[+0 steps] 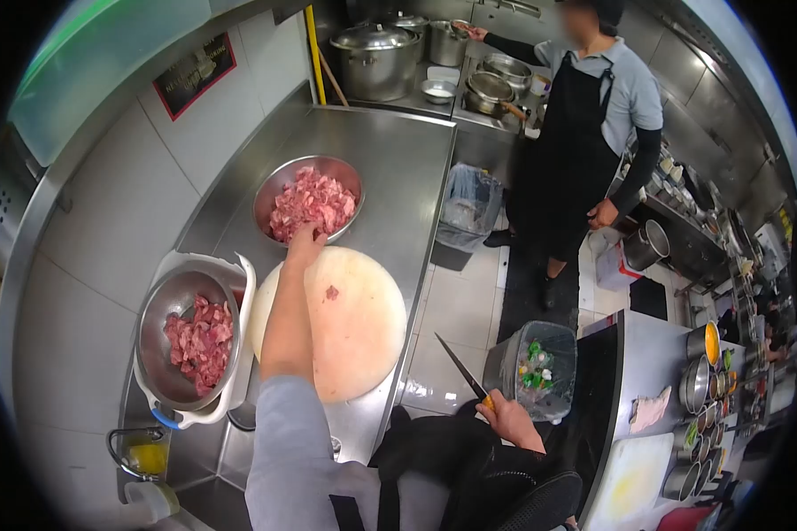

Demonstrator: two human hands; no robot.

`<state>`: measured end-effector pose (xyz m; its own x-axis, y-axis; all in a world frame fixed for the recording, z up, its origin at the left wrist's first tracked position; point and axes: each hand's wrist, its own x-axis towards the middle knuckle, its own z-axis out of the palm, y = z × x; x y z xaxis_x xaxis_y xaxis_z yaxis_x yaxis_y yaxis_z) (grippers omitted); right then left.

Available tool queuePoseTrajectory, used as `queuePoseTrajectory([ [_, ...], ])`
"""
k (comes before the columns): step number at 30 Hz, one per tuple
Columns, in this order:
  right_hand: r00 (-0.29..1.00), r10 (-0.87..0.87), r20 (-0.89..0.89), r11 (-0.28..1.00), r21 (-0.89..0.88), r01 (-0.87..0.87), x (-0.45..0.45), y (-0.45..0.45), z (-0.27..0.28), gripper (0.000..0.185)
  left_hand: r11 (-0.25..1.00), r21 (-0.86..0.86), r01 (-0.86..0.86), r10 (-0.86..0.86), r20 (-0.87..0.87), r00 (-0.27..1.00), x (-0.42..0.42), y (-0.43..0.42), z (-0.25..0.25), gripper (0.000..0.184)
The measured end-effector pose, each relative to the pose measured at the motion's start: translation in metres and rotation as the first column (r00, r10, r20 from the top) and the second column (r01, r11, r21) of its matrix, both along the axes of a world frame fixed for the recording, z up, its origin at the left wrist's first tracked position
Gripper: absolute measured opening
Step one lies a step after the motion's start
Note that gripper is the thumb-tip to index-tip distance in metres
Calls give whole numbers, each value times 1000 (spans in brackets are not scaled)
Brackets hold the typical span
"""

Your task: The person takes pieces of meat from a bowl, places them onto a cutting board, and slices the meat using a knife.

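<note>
My left hand [303, 248] reaches over the near rim of a steel bowl [352, 212] heaped with raw meat pieces [310, 202]. Its fingertips are at the edge of the meat, and their grip is too small and partly hidden to make out. Just below lies a round white cutting board [359, 336] with one small scrap of meat [332, 292] on it. Out to the right, my right hand [512, 422] is closed around the yellow handle of a knife [460, 365], its blade pointing up and left, off the counter. A second steel bowl [153, 305] of meat sits at left in a white tub [243, 310].
A sink [212, 496] with a tap [119, 435] is at lower left. A lined bin [558, 341] stands close beyond the knife, another bin [465, 208] past the counter edge. A person in a black apron [558, 133] stands by pots [376, 66] at the back.
</note>
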<state>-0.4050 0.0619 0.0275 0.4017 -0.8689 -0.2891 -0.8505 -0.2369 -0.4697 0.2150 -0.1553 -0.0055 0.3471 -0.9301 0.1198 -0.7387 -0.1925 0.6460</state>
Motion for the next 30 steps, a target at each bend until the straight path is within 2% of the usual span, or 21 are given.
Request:
queuePoseTrajectory([
  [2,1000,2,3,1000,-16,-2,3,-1,8,42,991,-114,-64,67,23,997,-12,10,6,44],
  [3,1000,4,5,1000,-21,-4,3,-3,11,41,990,-122,-69,72,20,997,-15,11,5,44],
  [5,999,15,32,999,-44,-13,1,-8,9,41,969,-242,-46,57,39,998,-16,17,2,44],
  [6,998,22,58,998,-55,-19,-1,-9,7,42,970,-235,-67,77,35,996,-21,24,5,44],
  [8,998,35,60,997,-64,-31,-2,-16,5,41,986,-165,-23,12,-69,998,-33,38,22,43],
  [9,998,26,65,997,-75,-21,-3,-17,5,41,988,-139,-65,54,-80,995,-36,50,22,43],
  [11,996,70,59,994,-84,-65,-3,-29,7,40,984,-177,20,-50,-166,985,-49,72,22,38],
  [12,993,90,75,994,-75,-84,-7,-39,0,40,998,14,-57,58,-390,919,-72,87,44,36],
  [14,977,143,157,989,-67,-134,-9,-59,-6,39,996,85,-28,58,-376,925,-96,107,42,35],
  [15,971,178,162,984,-58,-171,-11,-69,-6,39,993,95,-66,97,-371,923,-105,118,21,35],
  [16,968,202,149,979,-54,-196,-11,-83,-7,39,998,-61,-31,30,-25,999,-115,126,5,32],
  [17,965,221,141,975,-51,-216,-11,-97,-9,38,982,-179,64,1,340,940,-123,133,-5,28],
  [18,958,233,166,972,-59,-226,-13,-110,-15,39,984,-172,43,21,354,935,-131,137,-10,28],
  [20,946,274,172,962,-47,-270,-11,-132,-3,39,961,-222,-162,212,225,951,-149,142,-14,18],
  [24,918,353,181,934,-19,-356,-22,-178,-6,37,926,-200,-320,356,179,917,-173,147,-14,8],
  [26,898,385,212,919,1,-394,-28,-193,-11,37,866,-90,-492,489,-53,871,-186,156,-13,8],
  [27,897,391,206,915,15,-402,-34,-199,-14,37,858,-84,-506,504,-40,863,-193,163,-14,8],
  [29,885,414,215,902,34,-430,-41,-212,-19,37,797,-95,-597,526,-378,762,-201,174,-15,14],
  [30,879,418,229,902,13,-432,-46,-216,-20,38,786,-89,-612,546,-365,754,-208,180,-7,14],
])
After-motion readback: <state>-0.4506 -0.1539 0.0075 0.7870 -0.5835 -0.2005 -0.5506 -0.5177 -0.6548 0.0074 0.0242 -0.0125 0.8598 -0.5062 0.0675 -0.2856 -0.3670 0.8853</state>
